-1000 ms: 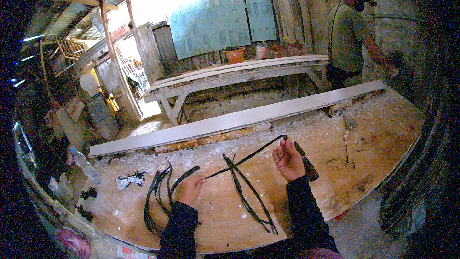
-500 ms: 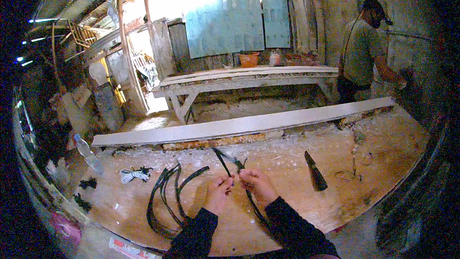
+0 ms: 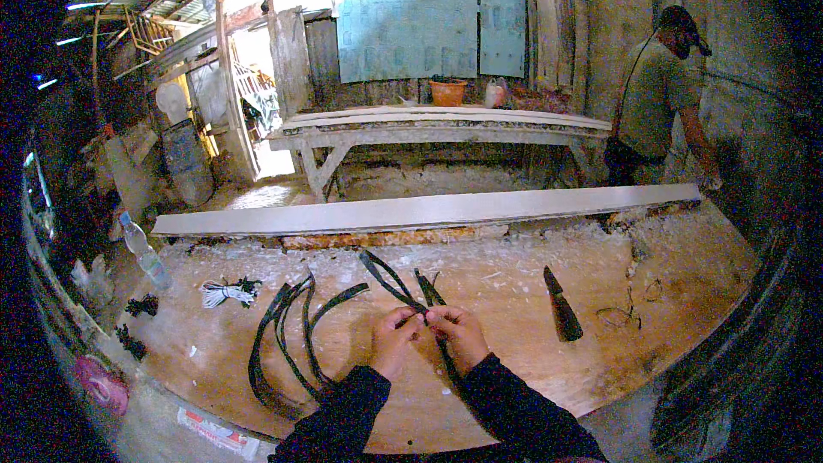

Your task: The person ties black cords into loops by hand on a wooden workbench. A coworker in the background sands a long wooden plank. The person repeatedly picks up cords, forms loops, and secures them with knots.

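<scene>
Left hand (image 3: 394, 345) and right hand (image 3: 459, 339), pinched narrow, held a looped black strip (image 3: 410, 298) between them over the tabletop (image 3: 514, 360). Loop could've sprung open if a pinch slackened, or snagged on loose strips (image 3: 428, 289) by the right hand.

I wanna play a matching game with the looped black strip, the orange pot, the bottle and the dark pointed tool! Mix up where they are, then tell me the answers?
Things:
1. looped black strip
2. orange pot
3. clear bottle
4. dark pointed tool

Places:
A. on the table, to the right of the right hand
B. near the table's left end
C. held by the left hand and the right hand together
D. just below the big blue board

Right pairs: 1-C, 2-D, 3-B, 4-A
</scene>
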A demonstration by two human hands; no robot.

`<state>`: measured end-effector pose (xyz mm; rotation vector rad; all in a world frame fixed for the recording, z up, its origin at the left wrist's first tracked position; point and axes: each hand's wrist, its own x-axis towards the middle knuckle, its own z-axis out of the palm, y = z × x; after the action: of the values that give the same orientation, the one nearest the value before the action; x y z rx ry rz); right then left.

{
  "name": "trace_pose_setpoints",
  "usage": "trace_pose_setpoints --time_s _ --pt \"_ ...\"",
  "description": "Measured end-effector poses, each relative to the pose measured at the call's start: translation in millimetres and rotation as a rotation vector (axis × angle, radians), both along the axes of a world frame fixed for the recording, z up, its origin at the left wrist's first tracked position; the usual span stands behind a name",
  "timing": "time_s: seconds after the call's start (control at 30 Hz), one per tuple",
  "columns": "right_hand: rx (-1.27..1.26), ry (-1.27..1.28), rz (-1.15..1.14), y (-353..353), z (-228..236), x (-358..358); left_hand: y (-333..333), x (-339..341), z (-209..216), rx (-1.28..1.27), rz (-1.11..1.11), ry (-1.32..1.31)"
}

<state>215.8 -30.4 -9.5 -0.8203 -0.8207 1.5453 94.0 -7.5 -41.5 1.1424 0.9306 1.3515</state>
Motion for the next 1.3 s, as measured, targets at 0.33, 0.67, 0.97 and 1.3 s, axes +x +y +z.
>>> trace_pose_setpoints --time_s 0.33,0.67,0.97,1.3 --pt "-0.022 0.029 0.012 0.6 -2.2 2.4 6.4 -4.4 -6.0 0.089 0.017 0.034" --pt "0.015 -0.216 -0.039 14.0 -20.8 3.4 3.1 -1.1 0.7 0.195 0.099 0.212" --pt "0.034 -0.12 -0.021 1.2 -3.5 4.1 -6.2 0.1 15.0 0.14 0.0 0.201" --pt "0.09 -0.218 0.053 15.4 -18.7 7.5 3.6 -7.5 4.8 -0.05 -0.092 -0.068"
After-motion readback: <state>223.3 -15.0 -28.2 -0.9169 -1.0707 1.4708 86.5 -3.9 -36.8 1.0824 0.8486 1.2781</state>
